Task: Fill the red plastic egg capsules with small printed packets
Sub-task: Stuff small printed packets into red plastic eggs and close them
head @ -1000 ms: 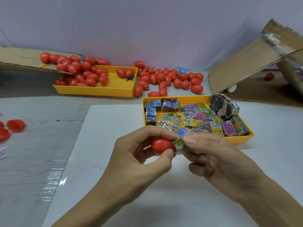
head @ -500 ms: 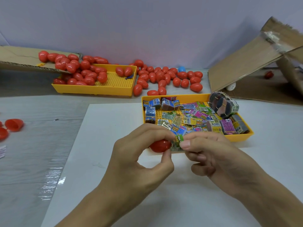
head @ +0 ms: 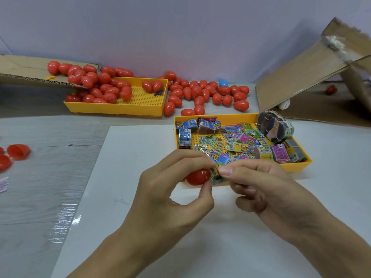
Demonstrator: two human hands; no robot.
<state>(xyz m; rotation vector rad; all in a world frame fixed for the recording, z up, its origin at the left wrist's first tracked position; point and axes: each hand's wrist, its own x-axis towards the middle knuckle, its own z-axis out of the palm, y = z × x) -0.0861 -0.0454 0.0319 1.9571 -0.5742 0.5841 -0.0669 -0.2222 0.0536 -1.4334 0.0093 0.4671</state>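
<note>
My left hand [head: 170, 195] pinches a red egg capsule half [head: 197, 176] between thumb and fingers, just above a white sheet [head: 124, 177]. My right hand [head: 261, 187] grips a small green printed packet [head: 216, 175] whose left end sits at the capsule's open side. How far the packet is inside is hidden by my fingers. Right behind my hands stands a yellow tray [head: 236, 117] full of loose and bundled printed packets [head: 241, 141].
A second yellow tray [head: 140, 108] at the back left holds several red eggs [head: 104, 87]; more red eggs [head: 208, 93] and one blue egg [head: 223, 83] lie beside it. Open red halves [head: 18, 151] rest at the far left. Cardboard flaps [head: 313, 65] rise at the right.
Both hands have stayed together in front of the packet tray, shifting slightly. The right fingers have pressed the green packet further against the capsule half.
</note>
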